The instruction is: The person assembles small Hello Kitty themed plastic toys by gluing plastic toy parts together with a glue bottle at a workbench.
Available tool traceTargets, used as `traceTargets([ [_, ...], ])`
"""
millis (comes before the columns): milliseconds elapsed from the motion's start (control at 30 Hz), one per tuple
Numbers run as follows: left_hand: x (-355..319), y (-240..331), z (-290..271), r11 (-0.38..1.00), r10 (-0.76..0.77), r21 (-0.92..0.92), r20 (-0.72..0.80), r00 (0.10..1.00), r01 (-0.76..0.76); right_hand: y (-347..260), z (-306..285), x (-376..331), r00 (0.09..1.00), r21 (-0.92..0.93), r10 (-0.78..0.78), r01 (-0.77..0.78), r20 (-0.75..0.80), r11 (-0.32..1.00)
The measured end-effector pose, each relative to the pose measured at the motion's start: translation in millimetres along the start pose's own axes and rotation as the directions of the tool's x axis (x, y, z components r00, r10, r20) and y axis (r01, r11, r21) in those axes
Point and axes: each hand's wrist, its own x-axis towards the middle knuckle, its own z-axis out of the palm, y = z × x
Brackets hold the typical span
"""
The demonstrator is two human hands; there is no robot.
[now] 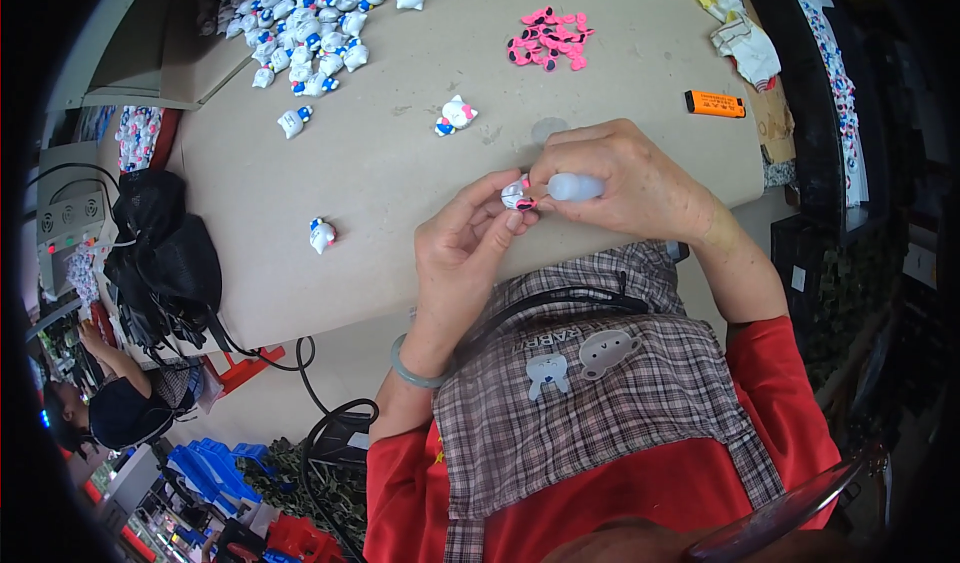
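Observation:
Between the fingertips of my left hand [462,233] is a small white cat figurine [516,196] with a pink piece on it. My right hand [625,178] grips a small translucent white squeeze bottle [576,187], its narrow tip pointing at the figurine. Farther up the table lies a white and blue figurine with a pink bow [458,113]. Another figurine [321,235] rests to the left of my left hand, and one more [294,121] lies below the big pile. A heap of pink bows [550,39] sits at the far middle.
A large pile of white and blue figurines [305,33] covers the far left. At the right are an orange lighter [715,104] and crumpled gloves [745,48]. Black bags [165,253] hang at the table's left edge, near a grey control box [72,218]. Another person [120,398] works at lower left.

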Motion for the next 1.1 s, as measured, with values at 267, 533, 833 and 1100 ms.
traceTargets([
  [267,1.7,-2.2,1.7,0.998,0.028,0.057,0.013,1.0,-0.028,0.7,-0.2,0.0,0.996,-0.007,0.089,-0.089,0.016,0.996],
  [533,-0.2,-8.2,2.2,0.978,0.144,0.157,-0.038,0.989,-0.136,-10.0,11.1,-5.6,0.966,-0.028,0.236,-0.24,-0.106,0.97],
  [833,-1.6,-9.5,5.8,0.943,0.233,0.26,-0.065,0.97,-0.209,-6.2,13.3,-6.2,0.989,-0.148,0.058,-0.078,-0.136,0.986],
  [1100,-2.5,-6.3,5.1,0.981,0.176,0.102,-0.096,0.98,-0.166,-3.8,27.1,-8.4,0.943,0.122,0.268,-0.248,-0.197,0.961],
])
